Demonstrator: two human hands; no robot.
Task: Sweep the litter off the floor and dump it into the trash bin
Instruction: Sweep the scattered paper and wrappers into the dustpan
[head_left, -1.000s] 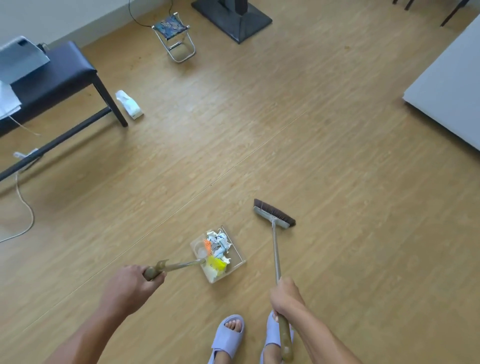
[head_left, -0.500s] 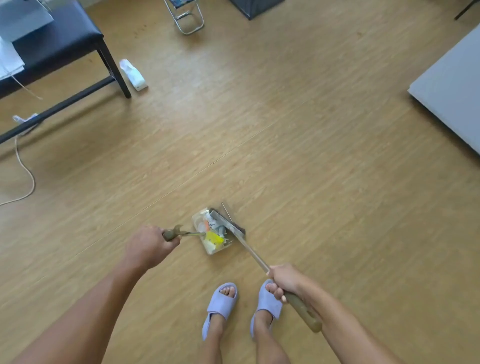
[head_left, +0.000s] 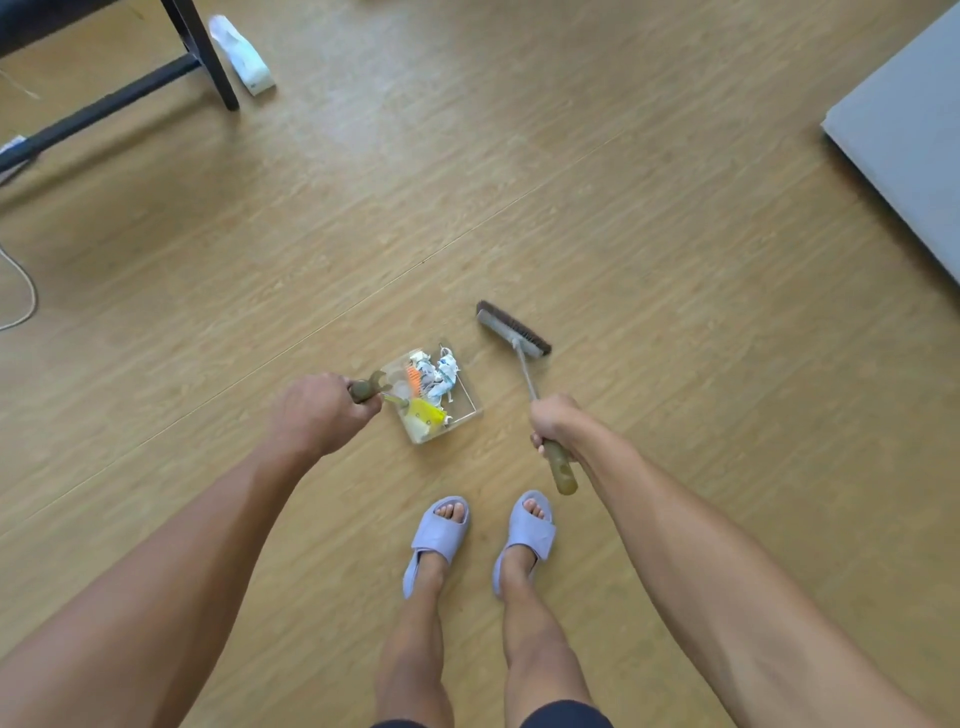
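Floor (head_left: 649, 218): light wood-grain planks fill the view, with a thin seam running diagonally from the lower left toward the upper right.
Far left: dark legs and crossbar of a desk (head_left: 202, 62) stand at the top edge; a white crumpled wrapper (head_left: 241, 54) lies on the floor just right of the leg.
Left edge: a pale cable (head_left: 23, 291) curves across the planks.
Far right: a grey flat panel (head_left: 904, 135) cuts across the corner.
Dustpan (head_left: 465, 402): clear, box-like, sitting on the floor in the middle, just ahead of the feet.
Litter (head_left: 434, 379): inside the dustpan, crumpled white paper, an orange piece and a yellow scrap.
Left hand (head_left: 317, 415): grip clenched around the olive dustpan handle (head_left: 363, 391), to the left of the pan.
Broom (head_left: 511, 328): dark bristle head on the floor, just right of and slightly beyond the dustpan, apart from it; thin shaft slants back toward the person.
Right hand (head_left: 553, 423): grip clenched on the broom's olive handle, whose end sticks out below the fist.
Feet: in lavender slippers (head_left: 439, 535), side by side, near the bottom centre.
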